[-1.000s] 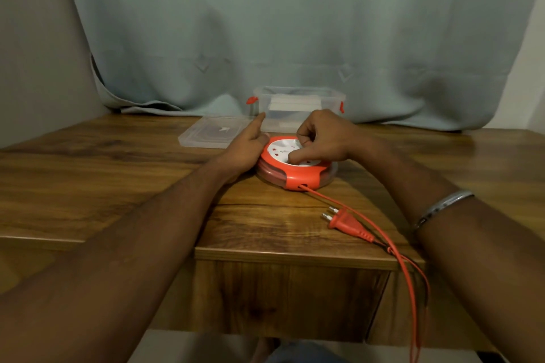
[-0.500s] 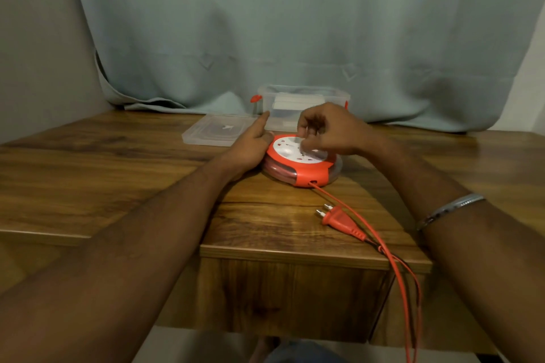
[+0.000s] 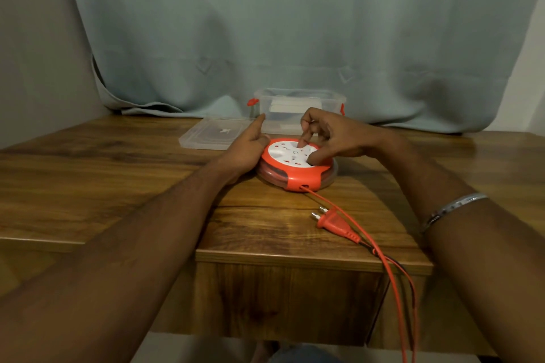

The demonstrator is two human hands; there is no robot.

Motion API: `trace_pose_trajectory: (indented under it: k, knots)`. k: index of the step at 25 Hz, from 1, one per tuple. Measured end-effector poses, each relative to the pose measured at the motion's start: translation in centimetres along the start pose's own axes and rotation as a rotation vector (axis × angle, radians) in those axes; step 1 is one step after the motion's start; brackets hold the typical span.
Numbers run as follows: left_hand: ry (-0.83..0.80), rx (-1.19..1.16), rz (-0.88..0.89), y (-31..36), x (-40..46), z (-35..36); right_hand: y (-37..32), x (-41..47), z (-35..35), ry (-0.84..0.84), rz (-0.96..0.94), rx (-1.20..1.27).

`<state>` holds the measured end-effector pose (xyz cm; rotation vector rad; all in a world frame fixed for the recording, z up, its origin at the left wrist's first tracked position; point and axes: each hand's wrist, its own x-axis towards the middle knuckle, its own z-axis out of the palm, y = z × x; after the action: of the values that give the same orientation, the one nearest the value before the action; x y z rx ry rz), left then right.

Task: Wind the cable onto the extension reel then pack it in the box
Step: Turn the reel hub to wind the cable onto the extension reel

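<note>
We steady the reel (image 3: 296,163) on the surface (image 3: 118,174) with our left hand (image 3: 246,150), fingers relaxed against its side, while our right hand (image 3: 330,138) presses curled fingertips into its top to turn it. The cable (image 3: 380,256) trails toward us off the edge; the box (image 3: 298,106) stands just beyond our grip. The plug (image 3: 333,222) could snag there.
</note>
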<state>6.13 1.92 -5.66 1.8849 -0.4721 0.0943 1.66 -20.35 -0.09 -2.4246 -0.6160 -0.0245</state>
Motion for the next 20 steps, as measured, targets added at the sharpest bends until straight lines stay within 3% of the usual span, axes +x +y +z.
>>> trace_pose_trajectory:
  k: [16,20]
  knots:
    - [0.019,0.029,0.009,0.3,-0.3,0.1,-1.4,0.5,1.7,0.102,0.022,-0.266]
    - [0.026,0.036,0.015,0.4,-0.5,0.1,-2.1,0.7,2.6,0.216,0.083,-0.430]
